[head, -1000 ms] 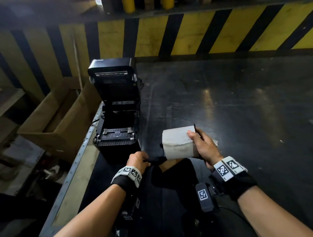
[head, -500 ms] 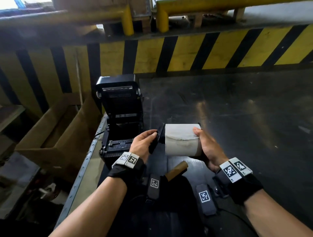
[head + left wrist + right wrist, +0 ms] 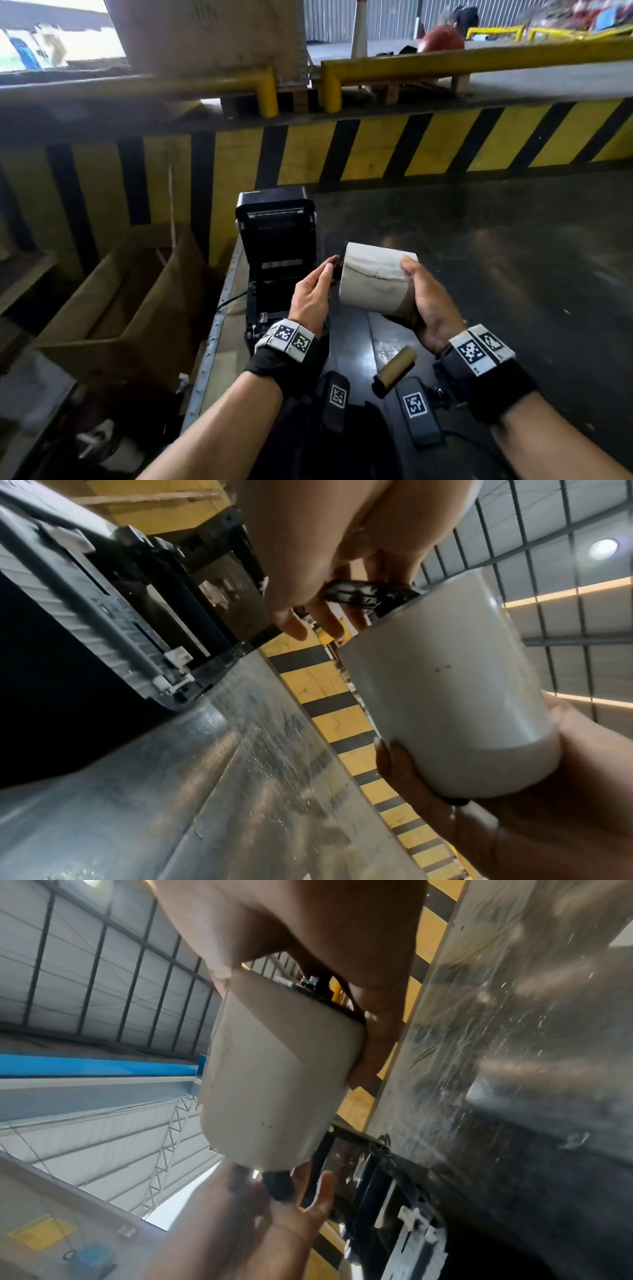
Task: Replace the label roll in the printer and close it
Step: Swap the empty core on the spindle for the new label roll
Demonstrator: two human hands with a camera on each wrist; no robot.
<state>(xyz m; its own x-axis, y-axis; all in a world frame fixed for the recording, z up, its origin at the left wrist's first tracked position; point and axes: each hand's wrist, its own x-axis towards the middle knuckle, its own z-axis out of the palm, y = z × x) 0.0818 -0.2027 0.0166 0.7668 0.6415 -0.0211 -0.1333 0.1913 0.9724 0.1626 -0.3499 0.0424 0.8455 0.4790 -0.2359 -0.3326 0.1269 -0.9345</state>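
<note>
White label roll held sideways in the air between both hands, above the table and just right of the printer. Right hand wraps the roll's right end, thumb over the top, fingers curled under it. Left hand sits at the roll's left end, fingertips pinching a black plastic spindle piece that touches that end face; in the right wrist view the left hand has its palm up and fingers loosely spread around the black stub. Both wrists carry black bands with square coded markers. Printer is black, lid standing up open, roll bay inside dark, no paper seen in it; it stands at the left edge of the table. Brown cardboard core with a black end cap lies on the table near the person, below the right hand, apart from the roll. Table is dark scuffed metal, shiny with glare streaks, with a pale riveted metal rim along the left side. Open cardboard box sits lower, left of the table. Behind the table runs a yellow and black striped barrier wall, yellow pipe rails above it, a big cardboard box on a pallet behind. Far back: traffic cone, corrugated wall, blurred. Wrist views show a warehouse roof with steel framing and light strips.
</note>
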